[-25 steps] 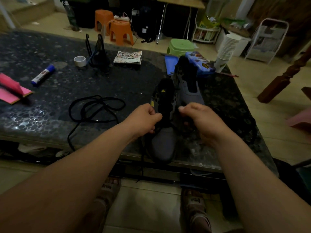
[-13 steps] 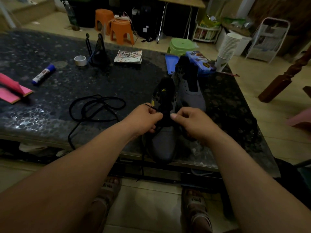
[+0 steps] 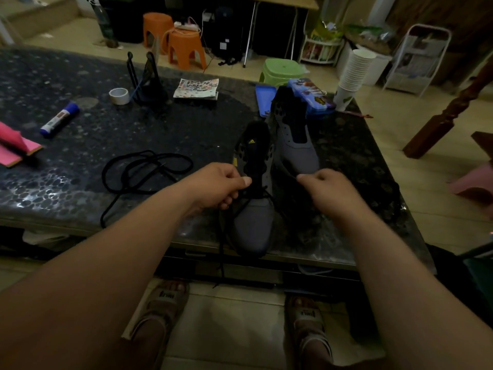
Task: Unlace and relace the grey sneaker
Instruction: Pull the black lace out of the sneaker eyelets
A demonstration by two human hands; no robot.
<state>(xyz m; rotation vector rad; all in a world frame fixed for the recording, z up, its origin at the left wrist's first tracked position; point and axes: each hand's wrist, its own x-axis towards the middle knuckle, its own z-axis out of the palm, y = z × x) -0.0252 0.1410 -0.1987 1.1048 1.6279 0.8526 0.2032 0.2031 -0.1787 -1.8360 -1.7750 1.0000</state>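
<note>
Hands have drawn apart: left hand (image 3: 221, 186) and right hand (image 3: 326, 193) each pinch a lace (image 3: 222, 244) end, tightening a low crossing on the sneaker (image 3: 253, 228); relacing looks barely begun.

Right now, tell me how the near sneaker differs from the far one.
The near sneaker carries a black lace in its lowest eyelets, pinched by the left hand and right hand; the far sneaker shows bare eyelets, untouched. The near sneaker's toe reaches the front edge of the table; the far sneaker sits further back, to the right. Both are grey with black tongues.
</note>
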